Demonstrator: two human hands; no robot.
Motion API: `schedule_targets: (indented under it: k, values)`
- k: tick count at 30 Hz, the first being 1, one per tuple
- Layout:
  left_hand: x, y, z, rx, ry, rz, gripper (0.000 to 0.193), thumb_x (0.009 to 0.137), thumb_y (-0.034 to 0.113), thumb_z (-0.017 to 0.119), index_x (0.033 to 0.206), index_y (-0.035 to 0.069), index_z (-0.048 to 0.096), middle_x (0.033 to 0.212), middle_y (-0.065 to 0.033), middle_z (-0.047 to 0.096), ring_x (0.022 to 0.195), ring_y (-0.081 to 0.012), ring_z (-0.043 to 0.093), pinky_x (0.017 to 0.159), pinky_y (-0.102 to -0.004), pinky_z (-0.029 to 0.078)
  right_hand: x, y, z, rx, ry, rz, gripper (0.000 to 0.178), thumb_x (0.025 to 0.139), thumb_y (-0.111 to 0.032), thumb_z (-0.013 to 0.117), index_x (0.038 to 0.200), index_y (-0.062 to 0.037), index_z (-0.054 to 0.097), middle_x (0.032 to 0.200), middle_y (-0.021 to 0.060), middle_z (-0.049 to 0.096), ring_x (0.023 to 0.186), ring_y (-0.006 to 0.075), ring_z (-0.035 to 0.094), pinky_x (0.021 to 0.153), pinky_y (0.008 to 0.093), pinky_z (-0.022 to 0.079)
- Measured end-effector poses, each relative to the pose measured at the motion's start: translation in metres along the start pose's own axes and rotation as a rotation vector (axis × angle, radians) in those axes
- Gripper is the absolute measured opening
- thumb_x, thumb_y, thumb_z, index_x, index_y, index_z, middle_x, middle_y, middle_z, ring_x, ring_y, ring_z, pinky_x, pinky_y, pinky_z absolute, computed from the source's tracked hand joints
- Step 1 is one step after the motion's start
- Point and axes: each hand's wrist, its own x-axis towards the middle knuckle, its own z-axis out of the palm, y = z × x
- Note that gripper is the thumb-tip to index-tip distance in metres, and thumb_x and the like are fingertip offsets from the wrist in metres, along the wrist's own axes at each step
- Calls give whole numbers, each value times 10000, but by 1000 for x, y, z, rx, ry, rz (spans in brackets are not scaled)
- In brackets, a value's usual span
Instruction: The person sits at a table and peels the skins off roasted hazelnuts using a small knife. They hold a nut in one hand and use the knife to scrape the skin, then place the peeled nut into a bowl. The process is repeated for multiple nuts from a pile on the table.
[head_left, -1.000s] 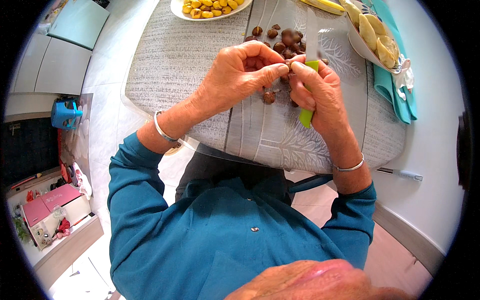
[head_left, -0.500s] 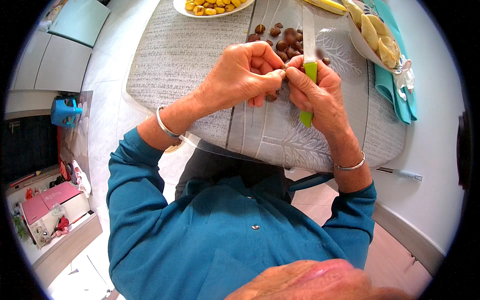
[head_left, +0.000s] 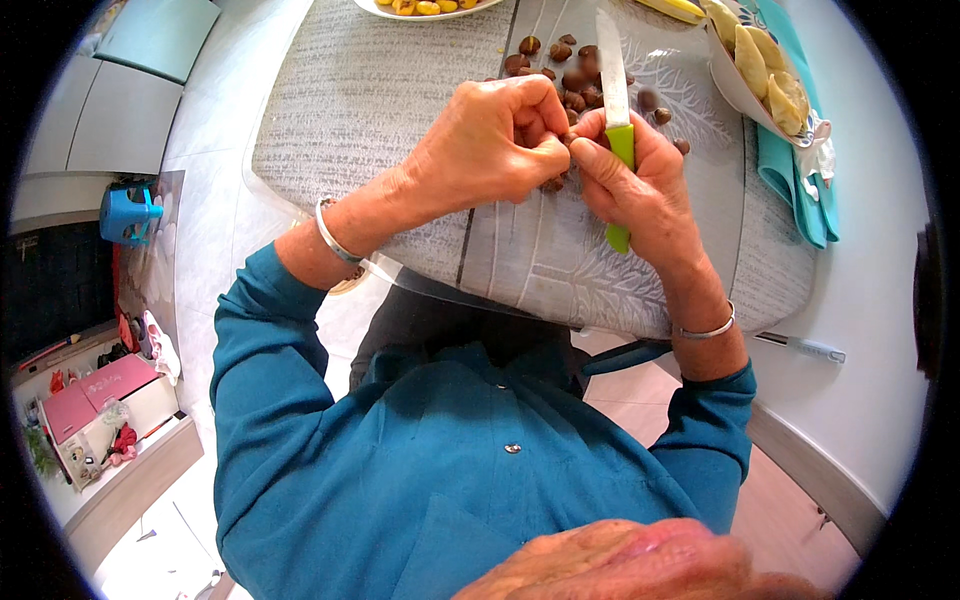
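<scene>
My left hand point(head_left: 488, 142) and my right hand point(head_left: 645, 185) meet fingertip to fingertip over the near part of the table. Between their thumbs and forefingers is a small brown chestnut point(head_left: 569, 138), mostly covered by the fingers. A knife point(head_left: 615, 85) with a green handle is held in my right hand, its blade pointing away from me. The left fingers are curled in, pinching at the chestnut. Just beyond the hands lies a loose group of brown chestnuts point(head_left: 574, 101), and a few more sit to the right of the blade.
At the far edge stands a white plate point(head_left: 440, 16) of yellow peeled chestnuts. A bowl point(head_left: 728, 82) of pale, dumpling-like pieces is at right, near a folded teal cloth point(head_left: 775, 165) and crumpled white tissue point(head_left: 815, 160). Something yellow, perhaps a banana point(head_left: 672, 10), lies beyond. A clear cover lies over the patterned tabletop point(head_left: 380, 100).
The left fingers have curled in more tightly at the chestnut. The knife remains in my right hand. The view has shifted slightly, so the plate shows less.
</scene>
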Motion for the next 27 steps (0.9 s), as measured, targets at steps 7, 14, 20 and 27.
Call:
schedule_targets:
  k: [7, 14, 20, 27]
  values:
    - [1, -4, 0, -24, 45, 35, 89, 836, 72, 636, 892, 4, 628, 700, -46, 650, 579, -66, 580, 498, -207, 471, 2, 2, -13, 349, -78, 198, 200, 958, -160, 633, 1099, -25, 593, 703, -25, 532, 487, 14, 402, 413, 171, 291]
    - [1, 12, -13, -206, -93, -196, 128, 913, 139, 605, 980, 31, 595, 782, -18, 660, 544, -11, 527, 411, -151, 396, 5, 1, -20, 533, -147, 272, 218, 976, -165, 596, 1140, -22, 590, 911, 93, 667, 461, -8, 353, 390, 148, 301]
    - [2, 9, -9, -205, -68, -161, 169, 950, 197, 610, 1005, 38, 589, 783, -13, 662, 534, -8, 512, 414, -148, 396, 5, -1, -20, 468, -186, 214, 226, 978, -194, 602, 1113, -12, 602, 789, 34, 625, 457, -5, 355, 403, 150, 295]
    - [2, 8, -8, -108, -37, -88, 152, 934, 168, 618, 971, 20, 613, 692, -29, 644, 550, -48, 570, 456, -175, 456, 2, 1, -6, 194, 9, 81, 207, 985, -205, 595, 1061, -14, 623, 671, -26, 546, 456, -4, 367, 411, 155, 282]
